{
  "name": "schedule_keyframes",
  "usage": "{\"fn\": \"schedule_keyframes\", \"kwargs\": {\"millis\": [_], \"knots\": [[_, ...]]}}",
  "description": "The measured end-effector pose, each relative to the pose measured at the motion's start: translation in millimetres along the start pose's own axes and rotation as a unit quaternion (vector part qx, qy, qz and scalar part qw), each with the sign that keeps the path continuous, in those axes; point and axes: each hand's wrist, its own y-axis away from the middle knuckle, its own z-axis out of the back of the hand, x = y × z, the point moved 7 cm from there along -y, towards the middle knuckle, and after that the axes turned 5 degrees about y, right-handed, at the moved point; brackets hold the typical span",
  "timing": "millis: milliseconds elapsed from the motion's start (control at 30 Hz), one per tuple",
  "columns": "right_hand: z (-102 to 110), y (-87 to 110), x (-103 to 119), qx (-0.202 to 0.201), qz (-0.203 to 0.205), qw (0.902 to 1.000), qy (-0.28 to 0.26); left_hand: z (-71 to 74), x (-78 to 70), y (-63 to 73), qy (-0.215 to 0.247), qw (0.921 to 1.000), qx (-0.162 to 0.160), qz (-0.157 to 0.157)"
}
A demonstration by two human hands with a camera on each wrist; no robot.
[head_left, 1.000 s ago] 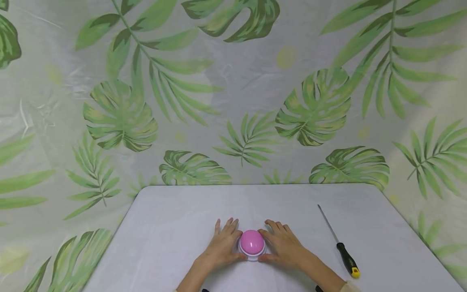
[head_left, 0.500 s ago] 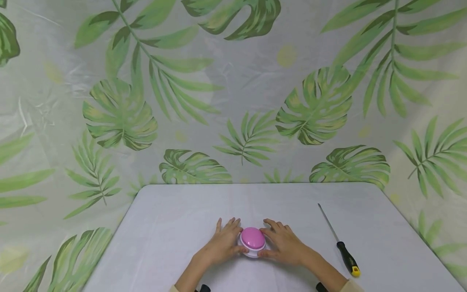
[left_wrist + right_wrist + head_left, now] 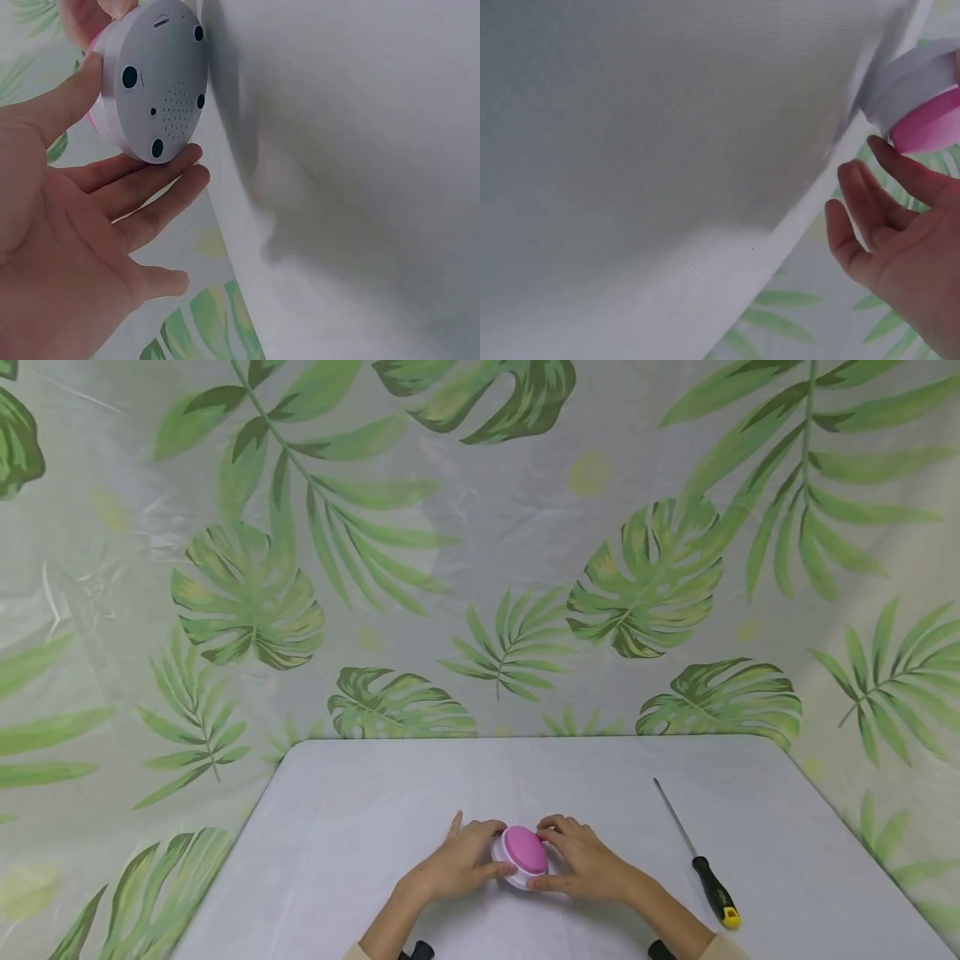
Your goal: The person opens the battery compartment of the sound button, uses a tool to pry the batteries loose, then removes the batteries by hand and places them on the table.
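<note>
A round push-button buzzer (image 3: 526,849) with a pink dome and a white base is tilted to the right between both hands. My left hand (image 3: 457,860) grips its left side between thumb and fingers. At its right side, my right hand (image 3: 588,860) has thumb and index finger on the base. The left wrist view shows the white underside (image 3: 161,112), with dark round feet, a patch of small holes and a slot. One edge of the base is close to the table; contact cannot be told. In the right wrist view the buzzer (image 3: 922,124) is partly cut off.
To the right, a screwdriver (image 3: 711,889) with a black and yellow handle lies on the white table (image 3: 360,802). Behind the table's far edge hangs a leaf-print sheet (image 3: 510,527). Dark wrist gear (image 3: 423,950) shows at the bottom edge.
The buzzer has gone from lying flat, dome up, to tilted with its left side raised and its dome leaning right. The left fingers have curled further round its base.
</note>
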Motion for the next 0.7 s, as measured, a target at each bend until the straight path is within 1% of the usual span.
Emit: {"fn": "schedule_keyframes", "kwargs": {"millis": [100,167,300,467,533,600,633,700], "knots": [[0.1,-1.4,1.5,-0.014,0.012,0.9997,0.018,1.6,-3.0,-0.9,-0.015,0.9999,-0.005,-0.005],[0.3,-2.1,2.5,-0.018,0.019,0.9994,0.021,2.7,-5.0,-1.3,-0.019,0.9998,-0.005,-0.008],[0.5,-3.1,3.0,-0.02,0.024,0.9994,0.013,4.1,-7.6,-2.2,-0.022,0.9997,-0.006,-0.012],[-0.1,-2.9,1.4,-0.012,0.015,0.9998,-0.005,3.5,-6.4,-3.4,-0.019,0.9998,-0.004,-0.009],[-0.8,-2.7,-0.1,-0.003,0.006,0.9997,-0.025,2.9,-5.1,-3.2,-0.011,0.9999,-0.001,-0.004],[-2.3,-2.3,-2.4,0.011,-0.003,0.9981,-0.061,2.9,-3.9,-2.8,-0.001,1.0,0.001,0.002],[-3.4,-2.0,-3.8,0.02,-0.01,0.9957,-0.09,3.1,-3.2,-2.6,0.006,1.0,0.002,0.004],[-5.7,-1.3,-6.9,0.037,-0.024,0.9868,-0.156,4.1,-1.9,-2.6,0.024,0.9997,0.002,0.01]]}}
